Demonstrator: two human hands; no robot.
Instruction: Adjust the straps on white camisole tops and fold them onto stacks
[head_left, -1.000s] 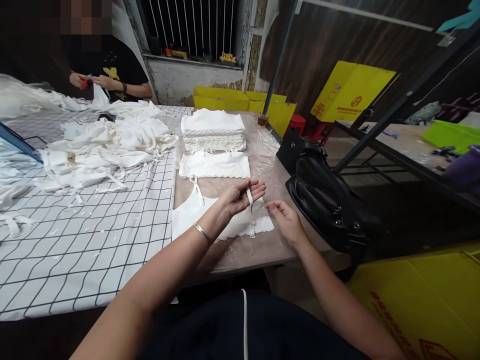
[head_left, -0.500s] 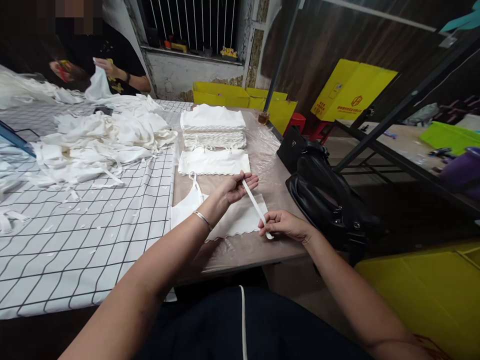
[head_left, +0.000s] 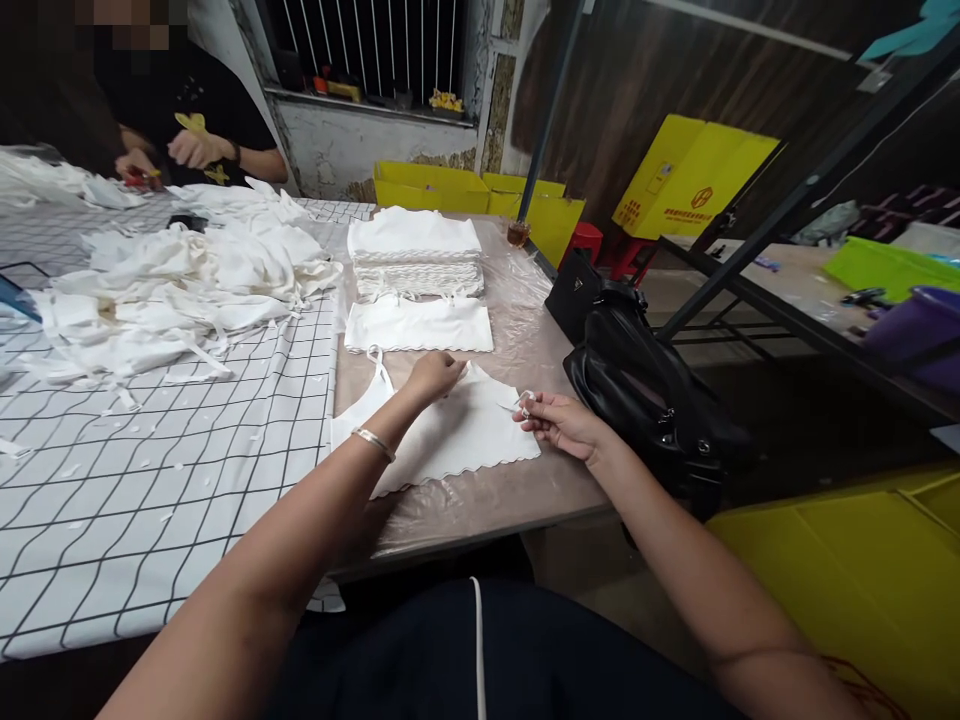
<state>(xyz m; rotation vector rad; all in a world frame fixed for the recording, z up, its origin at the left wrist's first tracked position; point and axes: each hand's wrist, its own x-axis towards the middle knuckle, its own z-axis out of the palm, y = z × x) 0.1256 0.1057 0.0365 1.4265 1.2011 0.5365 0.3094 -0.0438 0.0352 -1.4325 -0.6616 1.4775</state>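
A white camisole top [head_left: 457, 440] with a scalloped hem lies spread in front of me on the plastic-covered tabletop. My left hand [head_left: 436, 376] pinches its upper edge near the middle, fingers closed. To the right, my right hand [head_left: 566, 422] is closed on a small bunched piece of white strap [head_left: 527, 402] at the garment's right side; its exact shape is hard to make out. A looped shoulder strap [head_left: 379, 368] stands up at the top's left side. Just beyond lie a folded white top [head_left: 420, 325] and a neat stack of white tops [head_left: 416, 245].
Loose white garments [head_left: 195, 270] are heaped on the checked cloth [head_left: 247, 450] at left. A black handbag [head_left: 637, 370] sits at the table's right edge. A co-worker's hands [head_left: 196, 150] are across the table. Yellow boxes [head_left: 431, 187] and a glass [head_left: 517, 234] stand at the back.
The strap stretched between my hands is now bunched at my right hand. My left hand has turned over and moved left to the top's upper edge. The co-worker's raised white cloth has been lowered.
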